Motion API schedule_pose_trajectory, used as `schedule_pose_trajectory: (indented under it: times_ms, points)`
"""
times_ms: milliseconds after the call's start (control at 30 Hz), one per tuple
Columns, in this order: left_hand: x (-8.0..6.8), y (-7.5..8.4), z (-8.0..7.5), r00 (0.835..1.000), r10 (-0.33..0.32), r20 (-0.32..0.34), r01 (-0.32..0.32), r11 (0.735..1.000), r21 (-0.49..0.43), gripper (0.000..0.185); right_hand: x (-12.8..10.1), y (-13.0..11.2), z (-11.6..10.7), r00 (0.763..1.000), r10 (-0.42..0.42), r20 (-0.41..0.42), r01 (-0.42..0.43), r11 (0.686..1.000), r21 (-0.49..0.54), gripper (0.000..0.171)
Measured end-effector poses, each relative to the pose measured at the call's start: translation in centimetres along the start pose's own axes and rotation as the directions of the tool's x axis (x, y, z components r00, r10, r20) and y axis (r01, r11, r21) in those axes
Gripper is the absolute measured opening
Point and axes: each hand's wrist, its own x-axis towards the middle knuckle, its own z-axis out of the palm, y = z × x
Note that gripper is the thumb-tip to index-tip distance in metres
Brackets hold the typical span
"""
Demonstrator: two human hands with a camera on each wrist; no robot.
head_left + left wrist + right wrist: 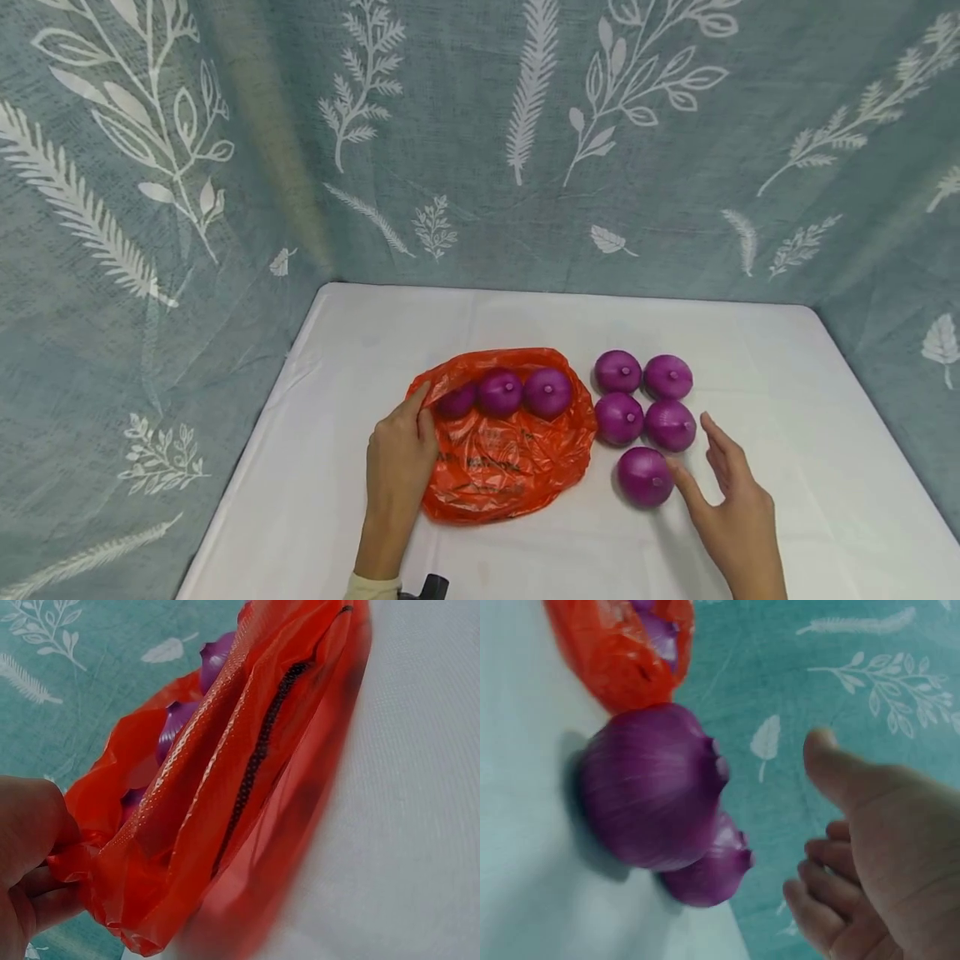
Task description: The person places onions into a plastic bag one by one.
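A: From the head view, how many onions can be counted?

B: Eight purple onions. Three sit inside the orange plastic bag point(504, 442), in a row along its far edge. Five lie loose on the white table point(787, 392) to the right of the bag: four packed in a square, and the nearest loose onion point(645, 477) alone on the near side of them.

A: And the hands?

B: The left hand point(399, 467) rests on the left side of the bag, and its fingertips pinch the bag's rim beside the leftmost bagged onion. The right hand point(731, 500) is spread open with straight fingers; it holds nothing, and one fingertip reaches the right side of that nearest onion, seemingly touching it.

A: What does the left wrist view add?

B: The thumb and curled fingers grip a bunched fold of the bag's edge, lifting the mouth open. Purple onions show inside; about three, though they are partly hidden.

A: The right wrist view?

B: Two loose onions, one behind the other, stand on the table just apart from the open palm. The thumb is up and the fingers are loosely bent, gripping nothing. One bagged onion shows in the bag beyond.
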Motion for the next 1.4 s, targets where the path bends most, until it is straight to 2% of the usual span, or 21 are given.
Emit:
schedule_pose_trajectory:
  times_ms: [233, 367, 633, 767, 1000, 1400]
  points:
    - [0.1, 0.2, -0.3, 1.000, 0.011, 0.007, -0.011, 1.000, -0.010, 0.036, -2.0, 0.9, 0.8, 0.994, -0.064, 0.092, 0.060, 0.997, 0.045, 0.090]
    - [0.0, 0.2, -0.3, 1.000, -0.001, 0.005, 0.001, 1.000, -0.001, 0.036, -2.7, 1.5, 1.2, 0.985, -0.101, 0.143, 0.099, 0.995, 0.024, 0.094]
    - [-0.3, 0.0, -0.5, 1.000, -0.004, 0.004, 0.004, 1.000, 0.002, 0.035, -3.4, 2.3, 2.3, 0.973, -0.136, 0.185, 0.142, 0.990, -0.021, 0.095]
    - [-0.4, 0.0, -0.4, 1.000, -0.006, 0.011, 0.006, 1.000, -0.003, 0.036, -3.5, 2.4, 2.5, 0.969, -0.166, 0.182, 0.176, 0.984, -0.039, 0.094]
    - [-0.2, 0.0, -0.4, 1.000, -0.013, 0.009, 0.013, 1.000, -0.006, 0.036, -3.1, 2.6, 2.8, 0.957, -0.238, 0.165, 0.242, 0.970, -0.003, 0.090]
    - [-0.3, 0.2, -0.3, 0.999, -0.016, 0.029, 0.016, 1.000, -0.004, 0.037, -3.7, 2.3, 3.3, 0.969, -0.182, 0.165, 0.189, 0.982, -0.024, 0.085]
